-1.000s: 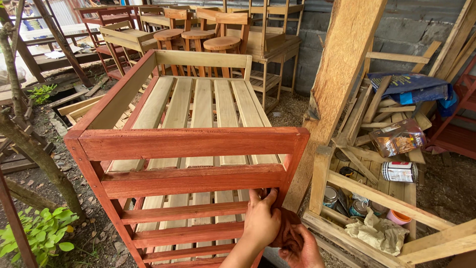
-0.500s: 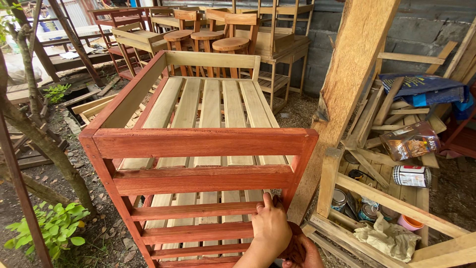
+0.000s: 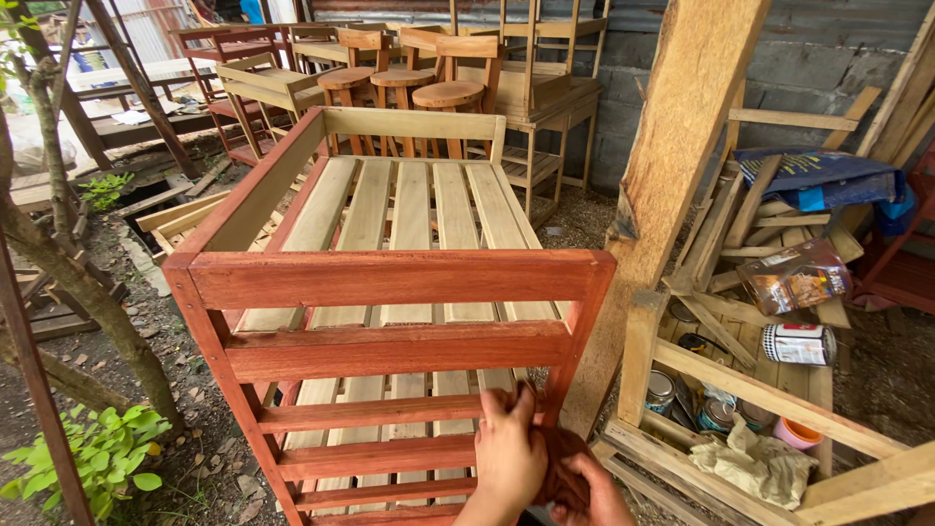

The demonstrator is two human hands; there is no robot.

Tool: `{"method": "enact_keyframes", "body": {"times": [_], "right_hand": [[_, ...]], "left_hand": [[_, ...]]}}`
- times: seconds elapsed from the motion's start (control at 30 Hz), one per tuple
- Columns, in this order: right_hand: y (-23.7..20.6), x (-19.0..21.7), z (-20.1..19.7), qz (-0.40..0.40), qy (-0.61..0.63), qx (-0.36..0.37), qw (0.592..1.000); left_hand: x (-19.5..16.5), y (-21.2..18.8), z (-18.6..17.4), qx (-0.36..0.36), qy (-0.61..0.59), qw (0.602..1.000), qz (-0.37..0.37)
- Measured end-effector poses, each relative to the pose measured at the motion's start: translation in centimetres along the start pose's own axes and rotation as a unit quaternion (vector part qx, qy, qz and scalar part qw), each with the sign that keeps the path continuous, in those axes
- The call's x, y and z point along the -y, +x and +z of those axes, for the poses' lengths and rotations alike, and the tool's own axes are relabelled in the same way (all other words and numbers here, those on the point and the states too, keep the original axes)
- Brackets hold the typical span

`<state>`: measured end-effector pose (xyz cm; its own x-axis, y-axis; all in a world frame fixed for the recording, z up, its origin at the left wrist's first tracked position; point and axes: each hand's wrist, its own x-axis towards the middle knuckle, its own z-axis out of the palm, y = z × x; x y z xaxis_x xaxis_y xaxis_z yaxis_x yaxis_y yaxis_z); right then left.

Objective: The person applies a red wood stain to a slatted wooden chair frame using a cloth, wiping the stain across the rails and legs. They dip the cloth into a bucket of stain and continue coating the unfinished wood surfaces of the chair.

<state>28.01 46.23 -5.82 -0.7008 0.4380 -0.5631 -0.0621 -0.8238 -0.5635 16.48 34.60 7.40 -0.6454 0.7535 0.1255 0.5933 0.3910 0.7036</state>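
Staining of a slatted wooden rack [image 3: 390, 292], near end panel. The left hand [image 3: 508, 450] presses a dark stain rag [image 3: 563, 468] against the rack's near right post, fingers curled together on the cloth; the right hand [image 3: 589, 492] clamps the same rag from below. The near rails appear red-coated, while the far slats remain pale. Judged step: rubbing stain into the post; further coverage would call for short strokes along the grain. The rack's long axis runs near to far, its bare end toward the stools [image 3: 419, 93].

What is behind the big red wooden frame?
Behind the red-stained frame stand round wooden stools and unpainted chairs. The frame's end rails cover part of its pale slats and the ground beneath.
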Motion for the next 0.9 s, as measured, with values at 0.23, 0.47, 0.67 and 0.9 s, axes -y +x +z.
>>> {"method": "enact_keyframes", "body": {"times": [0.23, 0.47, 0.67, 0.9], "right_hand": [[-2.1, 2.7, 0.6, -0.098, 0.007, -0.057, 0.994], [-3.3, 0.4, 1.8, -0.075, -0.053, -0.037, 0.995], [-3.5, 0.3, 3.1, -0.052, -0.037, -0.059, 0.996], [-2.3, -0.7, 4.3, -0.060, -0.047, -0.014, 0.997]], "left_hand": [[-1.5, 2.9, 1.8, -0.008, -0.047, 0.997, 0.053], [-2.8, 1.9, -0.4, 0.157, 0.189, 0.969, -0.020], [-3.1, 2.9, 0.0, 0.155, 0.283, 0.946, -0.006], [-1.4, 1.8, -0.9, 0.132, 0.266, 0.955, 0.010]]}}
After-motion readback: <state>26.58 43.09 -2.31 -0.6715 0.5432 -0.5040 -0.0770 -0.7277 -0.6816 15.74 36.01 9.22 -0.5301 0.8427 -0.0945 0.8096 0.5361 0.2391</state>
